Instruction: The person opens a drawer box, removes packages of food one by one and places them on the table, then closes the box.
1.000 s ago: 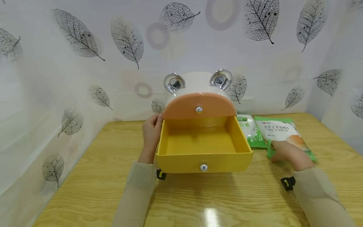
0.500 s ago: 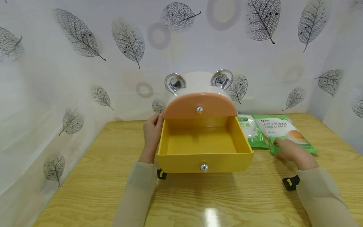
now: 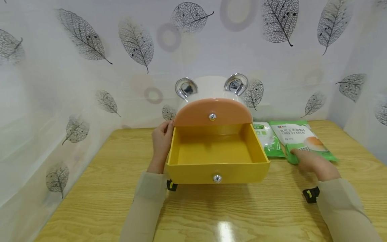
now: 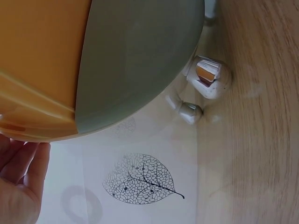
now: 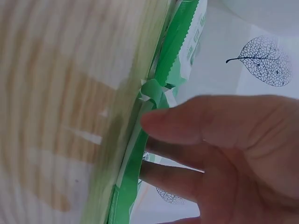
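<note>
A rounded white storage box [image 3: 211,85] with two chrome rings on top stands near the wall. Its yellow drawer [image 3: 217,173] is pulled out and holds nothing; the orange front [image 3: 212,112] above it is closed. My left hand [image 3: 162,139] rests its fingertips on the box's left side, as the left wrist view also shows. On the right, a green-and-white bag of corn starch [image 3: 294,134] lies on the table. My right hand [image 3: 314,164] is at its near edge, thumb tip touching the green border and fingers loosely extended in the right wrist view.
A second green-and-white bag [image 3: 267,139] lies between the box and the corn starch. Chrome feet [image 4: 208,79] show under the box in the left wrist view. The wooden table [image 3: 211,211] meets a leaf-patterned cloth [image 3: 136,90] at the back and sides.
The corn starch bag's near left corner, pinched and raised a second ago, now lies lower. The bag shifted slightly, and my right hand moved a little right. My left hand stayed put.
</note>
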Demonstrator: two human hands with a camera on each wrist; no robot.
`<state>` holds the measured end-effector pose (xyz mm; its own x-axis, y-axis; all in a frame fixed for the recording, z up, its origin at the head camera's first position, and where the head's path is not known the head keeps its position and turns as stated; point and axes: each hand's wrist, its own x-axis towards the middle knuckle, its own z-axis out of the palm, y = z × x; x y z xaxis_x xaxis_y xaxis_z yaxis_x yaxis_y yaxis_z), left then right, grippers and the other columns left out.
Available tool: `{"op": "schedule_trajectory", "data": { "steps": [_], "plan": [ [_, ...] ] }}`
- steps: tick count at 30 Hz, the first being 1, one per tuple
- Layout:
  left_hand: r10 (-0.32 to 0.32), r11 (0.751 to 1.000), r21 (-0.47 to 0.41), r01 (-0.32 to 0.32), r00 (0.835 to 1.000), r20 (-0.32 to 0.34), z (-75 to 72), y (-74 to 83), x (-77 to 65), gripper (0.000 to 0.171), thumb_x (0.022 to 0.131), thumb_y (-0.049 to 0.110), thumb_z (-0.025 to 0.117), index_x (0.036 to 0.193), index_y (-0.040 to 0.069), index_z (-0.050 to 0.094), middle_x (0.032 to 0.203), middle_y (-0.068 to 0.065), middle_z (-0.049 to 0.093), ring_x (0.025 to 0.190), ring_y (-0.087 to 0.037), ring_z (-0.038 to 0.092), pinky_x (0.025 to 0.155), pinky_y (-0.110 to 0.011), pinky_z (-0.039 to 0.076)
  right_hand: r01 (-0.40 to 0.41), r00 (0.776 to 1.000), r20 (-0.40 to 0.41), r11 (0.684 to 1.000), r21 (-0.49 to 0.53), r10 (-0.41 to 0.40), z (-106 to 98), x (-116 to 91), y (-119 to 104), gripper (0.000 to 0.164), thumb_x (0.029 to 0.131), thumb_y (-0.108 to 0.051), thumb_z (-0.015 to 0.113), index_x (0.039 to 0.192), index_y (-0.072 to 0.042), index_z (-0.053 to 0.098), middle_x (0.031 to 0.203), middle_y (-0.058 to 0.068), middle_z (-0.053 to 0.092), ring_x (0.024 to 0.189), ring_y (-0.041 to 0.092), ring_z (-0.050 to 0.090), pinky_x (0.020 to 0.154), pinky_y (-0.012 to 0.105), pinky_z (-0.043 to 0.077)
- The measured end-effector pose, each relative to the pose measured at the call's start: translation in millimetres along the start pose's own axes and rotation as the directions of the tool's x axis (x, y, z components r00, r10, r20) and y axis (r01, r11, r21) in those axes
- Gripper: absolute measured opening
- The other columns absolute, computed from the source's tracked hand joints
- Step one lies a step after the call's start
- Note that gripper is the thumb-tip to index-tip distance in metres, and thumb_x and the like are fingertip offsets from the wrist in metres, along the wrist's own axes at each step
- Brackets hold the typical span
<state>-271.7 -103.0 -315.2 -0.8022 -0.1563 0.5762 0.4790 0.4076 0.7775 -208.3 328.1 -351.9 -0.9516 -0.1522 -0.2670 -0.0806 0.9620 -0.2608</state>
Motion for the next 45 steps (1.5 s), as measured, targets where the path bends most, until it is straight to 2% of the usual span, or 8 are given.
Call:
{"op": "schedule_trajectory", "data": {
  "steps": [2, 5, 11, 19, 26, 30, 40, 45],
  "plan": [
    [0.002, 1.000, -0.004, -0.002, 1.000, 0.003, 0.1, -0.4, 0.0, 0.025, 0.091, 0.015, 0.050, 0.100, -0.003, 0.065, 0.089, -0.015, 0.065, 0.073, -0.022, 0.059, 0.061, -0.027, 0.048, -0.007, 1.000, 0.031, 1.000, 0.023, 0.007, -0.4, -0.7, -1.1, 0.067, 0.069, 0.005, 0.059, 0.126, 0.017, 0.025, 0.118, 0.042, 0.034, 0.100, 0.050, 0.042, 0.080, 0.061, 0.037],
    [0.005, 1.000, -0.009, -0.005, 1.000, 0.007, 0.0, -0.6, -0.2, 0.025, 0.091, 0.015, 0.050, 0.100, -0.002, 0.065, 0.088, -0.015, 0.065, 0.073, -0.022, 0.059, 0.061, -0.027, 0.048, -0.010, 0.999, 0.053, 0.999, 0.048, 0.007, -2.1, -2.4, -2.7, 0.068, 0.072, -0.001, 0.058, 0.127, 0.016, 0.022, 0.119, 0.042, 0.034, 0.097, 0.046, 0.043, 0.079, 0.060, 0.038],
    [-0.003, 1.000, -0.007, 0.003, 1.000, 0.003, -0.5, 1.0, -0.2, 0.024, 0.091, 0.014, 0.050, 0.100, -0.003, 0.065, 0.089, -0.016, 0.065, 0.073, -0.022, 0.059, 0.061, -0.028, 0.049, -0.022, 0.996, 0.089, 0.997, 0.076, 0.015, -4.1, -5.0, -2.8, 0.074, 0.072, -0.007, 0.057, 0.130, 0.014, 0.018, 0.123, 0.041, 0.029, 0.103, 0.050, 0.038, 0.081, 0.063, 0.033],
    [0.005, 1.000, -0.017, -0.006, 1.000, -0.005, -1.9, 0.4, -1.1, 0.024, 0.091, 0.013, 0.050, 0.099, -0.004, 0.065, 0.090, -0.017, 0.065, 0.076, -0.024, 0.060, 0.065, -0.033, 0.050, 0.010, 0.995, 0.096, 0.996, 0.090, -0.019, -4.5, -3.7, -1.2, 0.076, 0.071, -0.004, 0.056, 0.132, 0.016, 0.016, 0.126, 0.042, 0.023, 0.111, 0.056, 0.026, 0.088, 0.066, 0.025],
    [-0.004, 1.000, -0.019, 0.004, 1.000, 0.006, -2.5, -0.3, -0.7, 0.025, 0.091, 0.014, 0.050, 0.101, -0.004, 0.064, 0.091, -0.017, 0.064, 0.077, -0.024, 0.060, 0.066, -0.034, 0.050, 0.055, 0.998, 0.014, 0.995, 0.083, -0.056, -11.4, -4.4, -1.4, 0.073, 0.074, -0.008, 0.061, 0.127, 0.021, 0.019, 0.122, 0.044, 0.025, 0.106, 0.056, 0.033, 0.086, 0.062, 0.031],
    [-0.006, 1.000, -0.023, 0.006, 1.000, 0.009, -2.3, -0.4, -0.2, 0.025, 0.091, 0.014, 0.050, 0.101, -0.004, 0.064, 0.092, -0.017, 0.064, 0.078, -0.024, 0.060, 0.066, -0.034, 0.051, 0.088, 0.994, -0.074, 0.996, 0.033, -0.085, -17.4, -8.0, -5.8, 0.067, 0.077, -0.012, 0.061, 0.123, 0.022, 0.026, 0.114, 0.044, 0.036, 0.098, 0.055, 0.040, 0.078, 0.060, 0.038],
    [0.009, 1.000, -0.004, -0.009, 1.000, -0.001, -0.9, 0.4, -0.1, 0.024, 0.091, 0.013, 0.051, 0.100, -0.004, 0.065, 0.090, -0.017, 0.065, 0.075, -0.025, 0.060, 0.064, -0.035, 0.050, 0.147, 0.965, -0.216, 0.989, -0.014, -0.146, -32.1, -18.1, -31.9, 0.062, 0.081, -0.017, 0.060, 0.122, 0.019, 0.032, 0.103, 0.036, 0.051, 0.085, 0.044, 0.054, 0.070, 0.052, 0.046],
    [0.013, 1.000, 0.002, -0.013, 1.000, -0.005, -0.2, 1.1, 0.3, 0.024, 0.091, 0.014, 0.051, 0.099, -0.004, 0.065, 0.090, -0.017, 0.065, 0.074, -0.025, 0.060, 0.063, -0.033, 0.050, 0.158, 0.942, -0.293, 0.986, -0.042, -0.164, -39.1, -23.9, -53.1, 0.056, 0.083, -0.020, 0.059, 0.121, 0.016, 0.038, 0.108, 0.034, 0.050, 0.093, 0.044, 0.051, 0.073, 0.052, 0.045]
  ]
}}
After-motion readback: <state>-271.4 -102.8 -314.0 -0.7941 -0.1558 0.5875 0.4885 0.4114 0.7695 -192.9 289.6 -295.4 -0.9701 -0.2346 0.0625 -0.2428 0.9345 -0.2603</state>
